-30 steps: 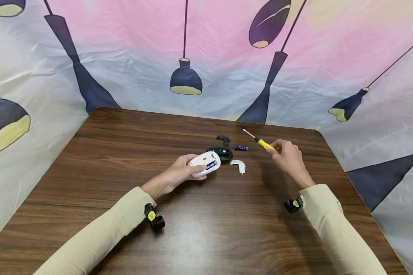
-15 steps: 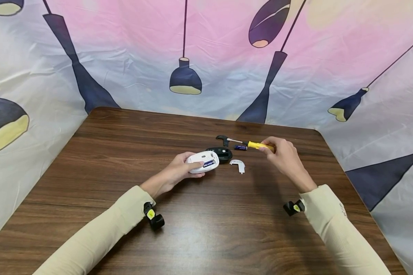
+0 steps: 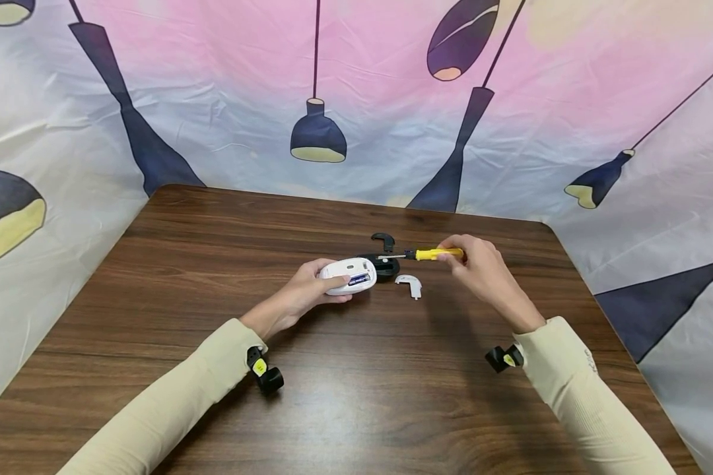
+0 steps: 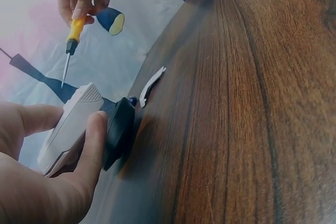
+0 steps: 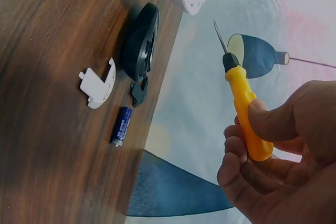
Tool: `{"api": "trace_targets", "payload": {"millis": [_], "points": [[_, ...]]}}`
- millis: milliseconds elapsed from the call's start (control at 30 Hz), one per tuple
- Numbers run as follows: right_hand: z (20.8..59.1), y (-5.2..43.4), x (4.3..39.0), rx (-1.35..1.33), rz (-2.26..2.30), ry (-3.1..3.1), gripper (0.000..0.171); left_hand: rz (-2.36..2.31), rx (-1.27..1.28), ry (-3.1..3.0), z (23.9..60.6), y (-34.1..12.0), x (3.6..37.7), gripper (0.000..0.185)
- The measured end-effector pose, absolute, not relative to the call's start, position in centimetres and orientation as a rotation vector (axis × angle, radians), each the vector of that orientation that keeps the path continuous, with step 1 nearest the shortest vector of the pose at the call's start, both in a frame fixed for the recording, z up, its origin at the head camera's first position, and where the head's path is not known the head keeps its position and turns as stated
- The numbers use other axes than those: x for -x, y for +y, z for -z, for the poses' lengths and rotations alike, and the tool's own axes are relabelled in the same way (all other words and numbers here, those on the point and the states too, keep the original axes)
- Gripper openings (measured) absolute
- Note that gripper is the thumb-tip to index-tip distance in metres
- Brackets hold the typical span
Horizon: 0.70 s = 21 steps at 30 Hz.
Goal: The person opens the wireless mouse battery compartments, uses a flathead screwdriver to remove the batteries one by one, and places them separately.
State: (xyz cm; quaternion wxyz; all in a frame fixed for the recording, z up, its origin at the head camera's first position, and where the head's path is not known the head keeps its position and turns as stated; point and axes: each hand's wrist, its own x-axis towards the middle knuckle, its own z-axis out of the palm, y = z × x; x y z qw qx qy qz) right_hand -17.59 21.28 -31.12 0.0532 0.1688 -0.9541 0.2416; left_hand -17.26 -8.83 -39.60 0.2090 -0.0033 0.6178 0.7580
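Note:
A white computer mouse [image 3: 334, 269], underside up with its compartment uncovered, is gripped by my left hand [image 3: 300, 290], thumb at the compartment. A blue battery [image 3: 361, 279] lies in that compartment. My right hand [image 3: 481, 272] holds a yellow-handled screwdriver [image 3: 436, 254] above the table; its shaft points left toward the white mouse. In the right wrist view, the tip is apart from the mouse, in the air. Behind the white mouse, a black mouse [image 3: 389, 268] lies on the table, also uncovered and partly hidden in the head view.
A white battery cover [image 3: 414, 285] and a black cover [image 3: 385, 239] lie near the black mouse. One loose blue battery [image 5: 122, 126] lies beside them, hidden behind the screwdriver in the head view. A printed cloth [image 3: 237, 132] hangs behind the wooden table [image 3: 356, 409].
My right hand has moved left and turned the screwdriver from pointing up and away to nearly level, tip nearer the white mouse. The white mouse has shifted slightly left and away from me.

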Motion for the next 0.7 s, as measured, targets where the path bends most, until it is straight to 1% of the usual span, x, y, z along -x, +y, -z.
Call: {"api": "trace_targets", "payload": {"millis": [333, 700], "points": [[30.6, 20.1, 17.0, -0.638, -0.709, -2.874, 0.014, -2.122, 0.017, 1.724, 39.5, -8.8, 17.3, 0.052], [30.2, 19.4, 16.9, -0.699, -0.688, -2.881, 0.014, -2.116, 0.01, 1.72, 39.4, -8.7, 17.2, 0.055]]}}
